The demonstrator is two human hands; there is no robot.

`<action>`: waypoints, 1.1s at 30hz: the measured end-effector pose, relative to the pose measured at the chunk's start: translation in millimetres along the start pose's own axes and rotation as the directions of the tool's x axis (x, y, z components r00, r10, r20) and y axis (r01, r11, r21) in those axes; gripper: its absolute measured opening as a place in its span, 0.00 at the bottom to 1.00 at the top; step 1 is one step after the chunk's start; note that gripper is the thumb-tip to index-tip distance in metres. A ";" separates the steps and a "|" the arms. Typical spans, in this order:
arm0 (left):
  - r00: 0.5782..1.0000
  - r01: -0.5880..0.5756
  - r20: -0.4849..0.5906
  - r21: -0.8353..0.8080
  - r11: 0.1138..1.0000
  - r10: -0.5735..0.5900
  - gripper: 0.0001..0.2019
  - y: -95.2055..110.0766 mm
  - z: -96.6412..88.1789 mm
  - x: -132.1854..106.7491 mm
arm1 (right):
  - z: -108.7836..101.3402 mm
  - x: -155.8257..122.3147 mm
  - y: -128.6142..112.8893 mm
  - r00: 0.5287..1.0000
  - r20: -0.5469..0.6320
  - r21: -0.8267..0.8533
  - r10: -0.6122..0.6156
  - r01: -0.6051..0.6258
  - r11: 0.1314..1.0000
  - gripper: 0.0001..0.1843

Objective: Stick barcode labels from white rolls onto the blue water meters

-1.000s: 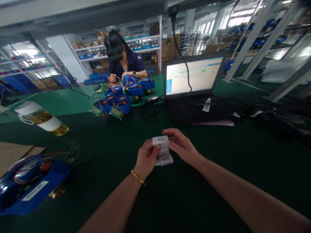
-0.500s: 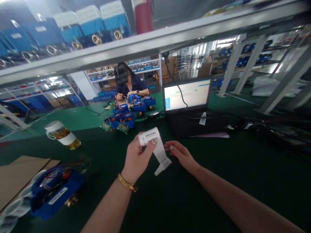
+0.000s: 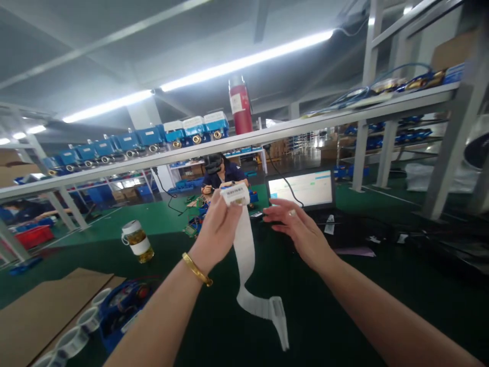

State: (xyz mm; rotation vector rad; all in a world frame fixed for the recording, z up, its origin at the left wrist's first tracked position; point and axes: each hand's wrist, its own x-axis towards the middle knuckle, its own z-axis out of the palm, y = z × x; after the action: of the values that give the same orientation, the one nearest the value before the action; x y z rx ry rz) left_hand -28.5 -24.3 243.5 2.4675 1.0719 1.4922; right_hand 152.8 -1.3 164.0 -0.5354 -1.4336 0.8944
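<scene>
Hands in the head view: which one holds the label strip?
The left hand, with the gold bracelet at its wrist, grips the label strip; the right hand is apart.

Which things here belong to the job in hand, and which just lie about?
Apparently in use:
long white paper label strip, gripped in the bare left hand
bare right hand, open beside it

Apparently lying about:
clear bottle with white lid and amber contents
flat brown cardboard sheet
red labelled cylinder

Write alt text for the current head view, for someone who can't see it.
The left hand holds a white label strip that hangs above a dark green table. The right hand is open nearby, with a lit laptop beyond.
</scene>
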 end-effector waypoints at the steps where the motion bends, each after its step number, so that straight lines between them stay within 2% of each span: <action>1: 0.999 -0.017 0.034 -0.014 1.000 0.018 0.12 -1.1 4.7 -6.3 | 6.3 6.9 -15.2 0.997 0.043 -0.010 -0.058 0.059 0.998 0.26; 3: 0.993 -0.064 0.098 -0.025 0.998 0.067 0.11 -0.5 8.8 -14.6 | 17.7 17.8 -38.3 0.980 0.127 -0.078 -0.153 0.163 0.983 0.26; 6: 0.987 -0.094 0.133 -0.002 0.996 0.093 0.09 5.2 3.3 -18.2 | 29.2 25.4 -54.0 0.944 0.208 -0.186 -0.255 0.294 0.937 0.17; 9: 0.995 -0.004 0.096 -0.036 0.999 0.007 0.08 11.0 -7.6 -18.3 | 36.3 23.3 -57.3 0.937 0.174 -0.229 -0.304 0.339 0.912 0.10; 11: 0.995 0.069 0.074 -0.117 0.991 -0.060 0.09 14.1 -13.7 -19.0 | 40.6 19.4 -59.0 0.925 0.148 -0.252 -0.351 0.379 0.891 0.09; 13: 0.996 0.088 0.036 -0.146 0.985 -0.083 0.10 17.8 -18.3 -20.6 | 44.5 16.4 -61.7 0.909 0.149 -0.249 -0.390 0.416 0.874 0.10; 18: 0.996 -0.003 -0.089 0.019 1.000 0.004 0.07 30.2 -28.7 -25.4 | 50.6 15.1 -70.4 0.950 0.175 -0.236 -0.257 0.294 0.926 0.14; 20: 0.998 0.000 -0.067 -0.002 1.000 0.000 0.08 32.8 -32.1 -26.4 | 52.8 14.4 -75.8 0.940 0.181 -0.284 -0.290 0.332 0.900 0.13; 24: 1.000 0.015 -0.017 -0.149 0.989 -0.017 0.11 34.3 -36.1 -24.6 | 57.5 12.4 -89.8 0.884 0.173 -0.321 -0.435 0.468 0.823 0.11; 27: 0.998 -0.009 -0.059 -0.174 0.985 -0.002 0.10 39.8 -38.9 -21.5 | 58.3 13.9 -98.8 0.915 0.167 -0.295 -0.368 0.403 0.866 0.10; 29: 0.998 -0.013 -0.057 -0.145 0.989 0.005 0.10 45.6 -41.3 -19.6 | 57.2 15.3 -104.1 0.925 0.206 -0.317 -0.318 0.371 0.873 0.10; 31: 0.999 0.001 -0.031 -0.141 0.990 -0.005 0.10 50.6 -43.7 -17.4 | 55.8 15.5 -110.3 0.893 0.263 -0.371 -0.365 0.443 0.816 0.10; 33: 1.000 0.020 -0.015 -0.180 0.983 -0.023 0.11 53.3 -45.8 -14.1 | 55.3 14.9 -117.9 0.830 0.306 -0.404 -0.466 0.556 0.726 0.11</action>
State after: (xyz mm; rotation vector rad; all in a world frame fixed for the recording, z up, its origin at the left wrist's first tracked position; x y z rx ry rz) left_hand -41.1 -85.9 277.8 2.3183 0.9176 1.5331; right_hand 121.3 -69.3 271.5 -0.3811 -1.8684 0.1260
